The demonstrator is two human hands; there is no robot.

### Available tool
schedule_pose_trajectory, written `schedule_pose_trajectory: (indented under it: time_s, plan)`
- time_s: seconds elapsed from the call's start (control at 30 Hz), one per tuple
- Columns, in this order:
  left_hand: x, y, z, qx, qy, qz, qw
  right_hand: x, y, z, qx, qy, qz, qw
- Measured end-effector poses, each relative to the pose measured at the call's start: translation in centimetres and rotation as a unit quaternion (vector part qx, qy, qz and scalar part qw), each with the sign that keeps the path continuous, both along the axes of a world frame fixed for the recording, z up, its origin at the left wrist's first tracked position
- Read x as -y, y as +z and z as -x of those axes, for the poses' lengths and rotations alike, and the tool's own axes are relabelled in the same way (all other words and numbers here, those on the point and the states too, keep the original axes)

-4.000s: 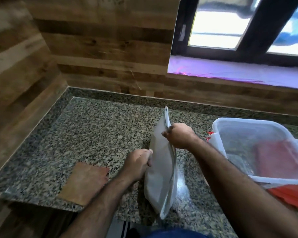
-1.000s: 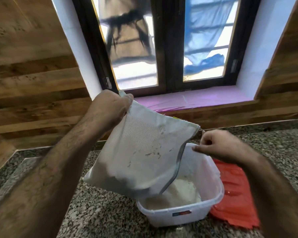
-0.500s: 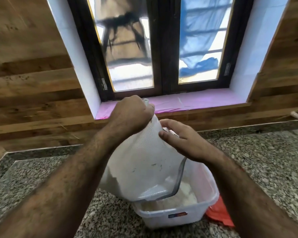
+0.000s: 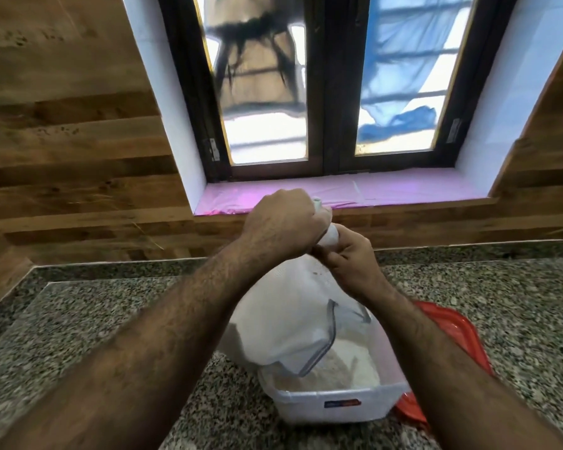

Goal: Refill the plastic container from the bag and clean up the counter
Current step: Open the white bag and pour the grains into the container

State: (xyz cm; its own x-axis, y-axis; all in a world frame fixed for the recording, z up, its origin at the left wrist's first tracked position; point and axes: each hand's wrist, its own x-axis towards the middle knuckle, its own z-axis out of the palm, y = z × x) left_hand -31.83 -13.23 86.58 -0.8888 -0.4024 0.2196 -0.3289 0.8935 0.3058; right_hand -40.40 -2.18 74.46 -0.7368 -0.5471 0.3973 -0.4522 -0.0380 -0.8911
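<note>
A white plastic bag (image 4: 286, 319) hangs upside down, its open zip mouth inside the clear plastic container (image 4: 332, 407) on the granite counter. White powder fills the container's bottom. My left hand (image 4: 281, 224) is shut on the bag's bunched upper end, held above the container. My right hand (image 4: 348, 261) grips the bag just below the left hand, squeezing it. Both forearms cross the lower part of the view and hide part of the bag.
A red lid (image 4: 452, 332) lies under and to the right of the container. The granite counter (image 4: 111, 313) runs to a wooden wall on the left and back. A dark-framed window with a pink sill (image 4: 403, 190) sits behind.
My right hand has moved up the bag to meet my left hand at the top. The bag hangs straighter and lower into the container, and more powder lies inside.
</note>
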Motion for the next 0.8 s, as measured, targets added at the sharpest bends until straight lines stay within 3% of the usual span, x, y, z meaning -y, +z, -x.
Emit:
schedule_pose_trajectory:
  time_s: [0.2, 0.4, 0.6, 0.7, 0.8]
  plan:
    - [3.0, -2.2, -2.7, -0.029, -0.042, -0.008, 0.999, -1.4, -1.4, 1.1, 0.01, 0.015, 0.002, 1.0]
    - [9.3, -8.2, -8.0, -0.078, 0.079, -0.042, 0.993, -3.5, -2.5, 3.3, 0.032, 0.014, -0.008, 0.999]
    - [13.8, -15.1, -11.5, -0.072, 0.108, -0.106, 0.986, -4.5, -4.7, 4.7, 0.028, -0.01, -0.021, 0.999]
    - [14.8, -17.8, -12.1, -0.107, 0.164, -0.216, 0.956, -4.7, -5.8, 5.0, 0.033, -0.015, -0.032, 0.999]
    - [15.1, -19.8, -11.9, -0.188, 0.188, -0.368, 0.891, -4.7, -6.3, 4.9, 0.039, -0.026, -0.033, 0.998]
